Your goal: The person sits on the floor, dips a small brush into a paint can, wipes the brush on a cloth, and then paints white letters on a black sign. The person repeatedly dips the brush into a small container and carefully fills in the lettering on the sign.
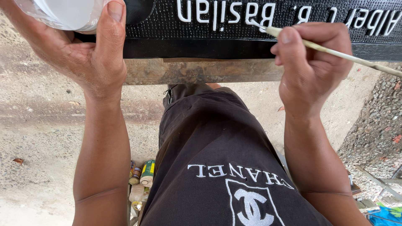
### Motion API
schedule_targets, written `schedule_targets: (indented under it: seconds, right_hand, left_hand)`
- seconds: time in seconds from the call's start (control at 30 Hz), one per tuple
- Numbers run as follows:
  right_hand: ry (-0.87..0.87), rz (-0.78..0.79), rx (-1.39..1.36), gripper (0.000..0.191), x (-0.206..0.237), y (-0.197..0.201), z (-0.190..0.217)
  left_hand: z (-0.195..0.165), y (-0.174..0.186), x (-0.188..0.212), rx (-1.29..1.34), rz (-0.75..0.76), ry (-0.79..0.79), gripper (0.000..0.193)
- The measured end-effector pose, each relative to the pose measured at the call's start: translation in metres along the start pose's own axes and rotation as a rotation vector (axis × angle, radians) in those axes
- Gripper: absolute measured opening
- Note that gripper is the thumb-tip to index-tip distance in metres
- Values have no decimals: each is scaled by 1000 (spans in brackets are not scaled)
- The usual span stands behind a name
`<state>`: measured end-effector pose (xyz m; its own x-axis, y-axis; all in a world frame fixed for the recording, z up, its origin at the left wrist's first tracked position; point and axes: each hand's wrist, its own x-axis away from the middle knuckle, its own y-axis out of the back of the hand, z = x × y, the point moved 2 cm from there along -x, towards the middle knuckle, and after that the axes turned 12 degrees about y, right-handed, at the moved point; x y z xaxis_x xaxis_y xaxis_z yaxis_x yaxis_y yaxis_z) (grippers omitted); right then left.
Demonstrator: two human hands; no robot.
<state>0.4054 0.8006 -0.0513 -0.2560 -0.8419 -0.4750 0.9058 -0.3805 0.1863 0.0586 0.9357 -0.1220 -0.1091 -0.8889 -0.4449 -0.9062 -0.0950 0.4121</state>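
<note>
We grip a thin brush in our right hand, tip at raised white letters on the black plaque; left hand clasps a paint cup. A wobble could smear white onto black bkgd.

Two bare hands, left hand and right hand, one thin pale wooden paintbrush, one clear plastic cup of white paint, one black textured plaque with raised white letters, one worn wooden board beneath it, a few small paint cans and bottles on the ground

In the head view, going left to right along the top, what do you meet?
Clear plastic container → left hand holding it → black plaque with raised white letters → thin brush's tip → right hand gripping the brush.
</note>
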Motion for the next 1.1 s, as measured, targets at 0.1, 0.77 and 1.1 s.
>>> schedule_targets:
  seconds: [0.1,0.77,1.1]
  right_hand:
    - [-8,-78,-87,13,-3,14,5]
    - [-92,389,504,16,-19,29,148]
    - [2,499,607,18,-31,8,148]
  left_hand:
    - [-20,2,-7,-61,-48,-5,106]
    - [-183,-77,42,90,454,35,72]
    - [-191,-72,43,3,472,-78,79]
